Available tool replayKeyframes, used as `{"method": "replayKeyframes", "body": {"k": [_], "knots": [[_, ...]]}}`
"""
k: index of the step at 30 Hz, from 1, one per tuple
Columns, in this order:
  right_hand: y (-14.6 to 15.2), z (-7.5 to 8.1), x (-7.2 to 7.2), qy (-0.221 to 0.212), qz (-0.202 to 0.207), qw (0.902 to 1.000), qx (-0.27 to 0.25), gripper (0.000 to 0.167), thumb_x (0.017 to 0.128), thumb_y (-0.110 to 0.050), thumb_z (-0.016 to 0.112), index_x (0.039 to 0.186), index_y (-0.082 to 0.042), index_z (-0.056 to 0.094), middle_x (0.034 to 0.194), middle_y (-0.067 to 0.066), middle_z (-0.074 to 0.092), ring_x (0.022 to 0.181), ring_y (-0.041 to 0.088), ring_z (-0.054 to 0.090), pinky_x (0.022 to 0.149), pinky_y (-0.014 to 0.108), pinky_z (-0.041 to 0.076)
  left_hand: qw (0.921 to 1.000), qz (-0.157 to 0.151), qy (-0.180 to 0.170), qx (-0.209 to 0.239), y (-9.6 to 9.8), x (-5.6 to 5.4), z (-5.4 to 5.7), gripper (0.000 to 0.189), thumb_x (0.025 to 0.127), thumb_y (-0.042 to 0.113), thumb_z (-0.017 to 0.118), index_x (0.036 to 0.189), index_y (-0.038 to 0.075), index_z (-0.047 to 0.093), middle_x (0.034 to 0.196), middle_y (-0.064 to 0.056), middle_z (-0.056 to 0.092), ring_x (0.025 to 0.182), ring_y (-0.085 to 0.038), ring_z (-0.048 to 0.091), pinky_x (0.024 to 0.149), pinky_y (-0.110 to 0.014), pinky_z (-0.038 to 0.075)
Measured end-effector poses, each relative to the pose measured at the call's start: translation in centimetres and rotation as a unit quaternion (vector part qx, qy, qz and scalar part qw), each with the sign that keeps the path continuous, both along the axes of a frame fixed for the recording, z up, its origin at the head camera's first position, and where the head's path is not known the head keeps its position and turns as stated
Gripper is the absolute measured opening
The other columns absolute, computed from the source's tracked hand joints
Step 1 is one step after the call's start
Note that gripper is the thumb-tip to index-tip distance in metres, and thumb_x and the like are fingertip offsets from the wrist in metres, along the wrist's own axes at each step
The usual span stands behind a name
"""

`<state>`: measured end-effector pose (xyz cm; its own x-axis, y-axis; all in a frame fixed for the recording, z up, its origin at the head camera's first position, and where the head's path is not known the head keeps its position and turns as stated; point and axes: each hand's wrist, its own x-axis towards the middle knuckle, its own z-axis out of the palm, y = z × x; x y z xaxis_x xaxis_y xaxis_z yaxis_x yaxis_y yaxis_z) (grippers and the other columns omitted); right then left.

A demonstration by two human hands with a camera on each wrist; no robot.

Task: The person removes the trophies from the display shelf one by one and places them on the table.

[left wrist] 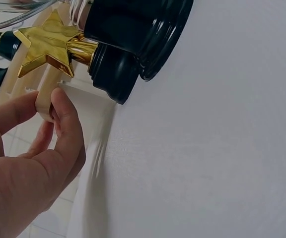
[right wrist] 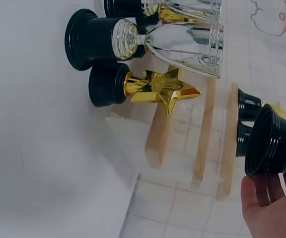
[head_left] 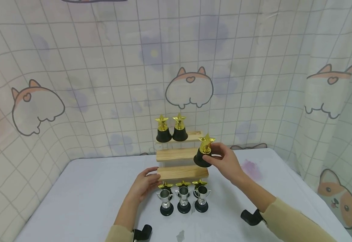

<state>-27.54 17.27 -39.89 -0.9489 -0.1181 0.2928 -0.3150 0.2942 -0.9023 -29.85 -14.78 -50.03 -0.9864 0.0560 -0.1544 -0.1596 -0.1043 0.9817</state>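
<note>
My right hand holds a gold star trophy by its black base, upright and raised by the right end of a three-step wooden display stand. In the right wrist view the underside of that black base faces the camera, apart from the steps. At the stand's left end, my left hand pinches the lowest step between thumb and fingers. Two more star trophies stand side by side on the top step, towards its left. The middle and lowest steps bear nothing.
Three silver cup trophies stand in a row on the white-covered table before the stand. Right behind them are three gold star trophies, partly hidden by the cups. A checked curtain with cartoon animals hangs behind and at both sides.
</note>
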Motion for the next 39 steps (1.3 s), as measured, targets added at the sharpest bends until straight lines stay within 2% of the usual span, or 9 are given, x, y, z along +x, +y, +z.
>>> {"method": "replayKeyframes", "body": {"k": [10,19,30,39], "knots": [[0.0,-0.5,1.1,0.007,0.027,0.9994,-0.019,0.049,0.091,-0.012,0.080,0.132,0.002,0.057,0.125,0.018,0.063,0.116,0.033,0.062,0.092,0.024,0.057,0.9999,-0.015,0.001,-0.001,-0.1,0.1,0.2,0.052,0.098,0.003,0.065,0.146,-0.006,0.045,0.123,-0.027,0.060,0.091,-0.023,0.069,0.087,-0.037,0.061],[0.0,-0.8,2.3,0.012,0.032,0.9991,-0.024,0.047,0.091,-0.012,0.080,0.130,0.002,0.058,0.125,0.017,0.063,0.116,0.032,0.062,0.092,0.021,0.055,0.9997,-0.023,0.000,0.001,-0.1,0.1,0.3,0.053,0.098,0.003,0.066,0.146,-0.005,0.045,0.122,-0.026,0.060,0.090,-0.022,0.070,0.086,-0.036,0.061],[-1.0,-0.9,3.7,0.015,0.057,0.9980,-0.023,0.044,0.091,-0.013,0.080,0.129,-0.001,0.061,0.122,0.013,0.065,0.113,0.028,0.062,0.095,0.028,0.056,0.9997,-0.023,-0.004,0.002,-0.3,0.1,0.6,0.054,0.098,0.003,0.067,0.146,-0.005,0.045,0.122,-0.026,0.060,0.090,-0.022,0.070,0.086,-0.035,0.061],[-1.7,-1.5,4.7,-0.008,0.062,0.9980,-0.011,0.041,0.090,-0.017,0.082,0.124,-0.006,0.062,0.121,0.010,0.065,0.111,0.025,0.062,0.096,0.031,0.055,0.9996,-0.027,-0.003,0.007,-0.3,0.0,0.3,0.055,0.097,0.002,0.067,0.146,-0.005,0.044,0.122,-0.027,0.061,0.090,-0.023,0.070,0.084,-0.034,0.061]]}}
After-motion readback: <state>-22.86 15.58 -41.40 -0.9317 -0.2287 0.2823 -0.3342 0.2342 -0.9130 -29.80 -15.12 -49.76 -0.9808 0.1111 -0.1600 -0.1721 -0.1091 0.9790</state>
